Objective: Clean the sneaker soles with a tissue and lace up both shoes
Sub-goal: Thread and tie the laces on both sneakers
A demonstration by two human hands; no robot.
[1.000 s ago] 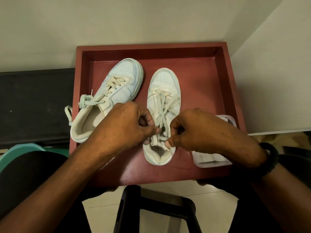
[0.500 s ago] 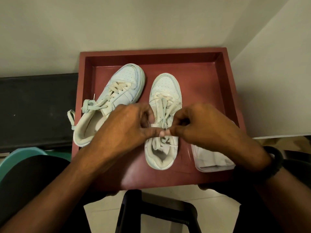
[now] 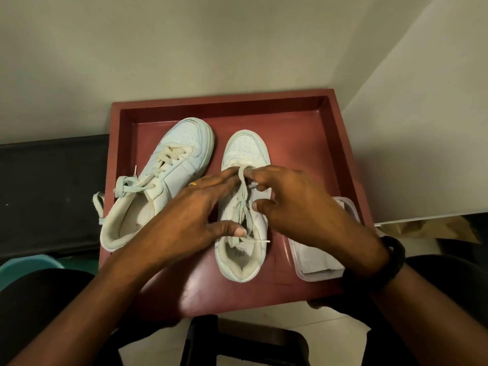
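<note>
Two white sneakers stand in a dark red tray (image 3: 327,143), toes pointing away from me. The left sneaker (image 3: 182,143) is angled, and its laces end in a knot near the tray's left wall. Both hands hover over the right sneaker (image 3: 245,149). My left hand (image 3: 195,207) reaches across it with straight fingers, fingertips at the upper lace (image 3: 241,178) and thumb pressing a lace end near the shoe's opening. My right hand (image 3: 295,207) has loosely bent fingers whose tips touch the same lace from the right. Most of that shoe's lacing is hidden by my hands.
A clear plastic box (image 3: 317,262) with white tissues sits in the tray's near right corner, partly under my right wrist. A black surface (image 3: 50,191) lies left of the tray, with a teal bowl (image 3: 23,268) beside it. A black stool frame (image 3: 243,339) shows below the tray.
Both hands have let go of their pinch on the lace ends near the shoe's opening, spread their fingers and moved up toward the toe. The camera has tilted, so the tray sits lower in view.
</note>
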